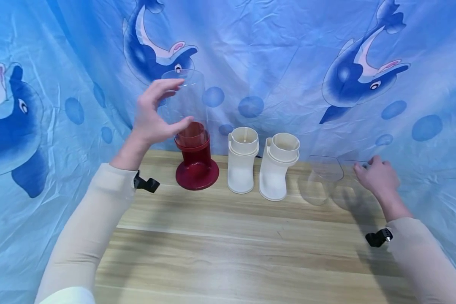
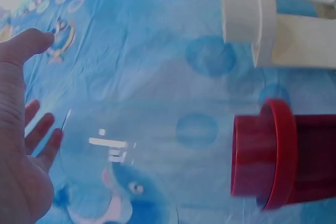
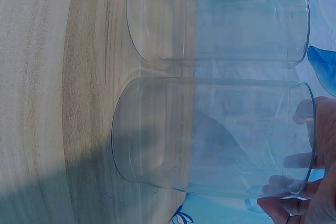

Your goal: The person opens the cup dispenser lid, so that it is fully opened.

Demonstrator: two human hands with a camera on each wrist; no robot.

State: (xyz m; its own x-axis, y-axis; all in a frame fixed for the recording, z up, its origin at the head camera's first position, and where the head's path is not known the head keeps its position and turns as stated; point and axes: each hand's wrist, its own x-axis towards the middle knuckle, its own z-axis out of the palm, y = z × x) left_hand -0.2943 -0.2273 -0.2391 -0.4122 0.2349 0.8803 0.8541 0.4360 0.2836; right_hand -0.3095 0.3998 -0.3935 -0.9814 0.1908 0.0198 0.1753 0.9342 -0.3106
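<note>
Blue dolphin curtain [image 1: 289,50] fills the back, wooden table [image 1: 228,253] below it! One clear tube [image 1: 186,101] stands up around the neck of the red stand [image 1: 197,175]; two more, the middle tube [image 3: 241,17] and the right-hand tube [image 3: 236,135], stand side by side on the wood. Two white stands [image 1: 241,169] hold the centre. Left hand [image 1: 150,116]: spread wide beside the red stand's tube, no grip! Right hand [image 1: 380,177]: fingers bent, narrow, holding the right-hand tube's rim!
</note>
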